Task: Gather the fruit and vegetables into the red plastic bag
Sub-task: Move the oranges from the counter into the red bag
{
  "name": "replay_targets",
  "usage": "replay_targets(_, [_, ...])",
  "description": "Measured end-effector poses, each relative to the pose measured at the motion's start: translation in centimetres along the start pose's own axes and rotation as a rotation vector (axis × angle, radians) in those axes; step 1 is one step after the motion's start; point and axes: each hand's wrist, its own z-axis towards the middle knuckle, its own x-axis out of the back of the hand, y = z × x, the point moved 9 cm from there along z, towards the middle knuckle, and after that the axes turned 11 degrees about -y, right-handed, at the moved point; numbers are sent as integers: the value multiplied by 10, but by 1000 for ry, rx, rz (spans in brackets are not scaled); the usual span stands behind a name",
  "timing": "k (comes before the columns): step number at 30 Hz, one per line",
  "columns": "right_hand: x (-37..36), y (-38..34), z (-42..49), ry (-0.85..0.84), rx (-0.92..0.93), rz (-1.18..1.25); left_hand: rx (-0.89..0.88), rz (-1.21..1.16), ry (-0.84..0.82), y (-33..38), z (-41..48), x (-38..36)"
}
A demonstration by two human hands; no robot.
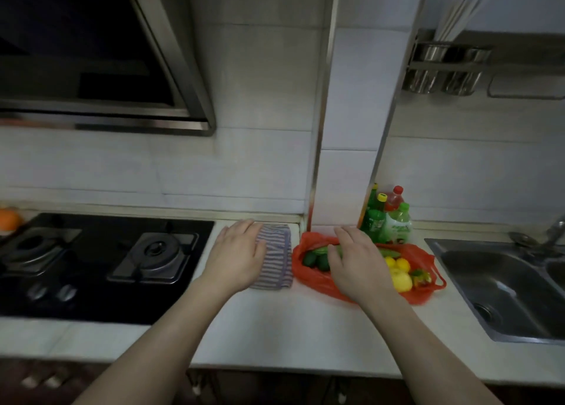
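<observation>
The left grip (237, 259) lies flat on a striped cloth (276, 261) on the white table (275, 328), fingers straight and together, holding nothing. The right grip (357, 264) is spread wide over the red plastic bag (308, 277), palm down and fingers stretched toward the wall. The blur hides whether it touches what is beneath it.

The bag lies open and flat on the table, under the right grip and reaching out to both sides of it. Dark green cucumbers (315, 259) sit in the bag just left of the right grip's thumb, and one runs under the palm. To the right of that grip, also on the bag, are a few yellow fruits (400, 277), a mottled red and green piece (422, 277) beside them, and a long green vegetable (389, 253) behind them.

Just beyond the right grip's fingertips a cluster of bottles (388, 221) stands against the tiled wall. Further right of that grip is a steel sink (489, 282). To the left of the left grip is a black gas hob (91, 252), with something orange (7, 219) at its far left corner. A range hood (91, 53) hangs above the hob.
</observation>
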Motion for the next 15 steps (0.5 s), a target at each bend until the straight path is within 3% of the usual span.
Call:
replay_targets(6, [-16, -38, -25, -55, 105, 119, 180, 46, -15, -46, -66, 19])
replay_targets(15, [-33, -144, -47, -149, 244, 131, 317, 57, 92, -107, -149, 60])
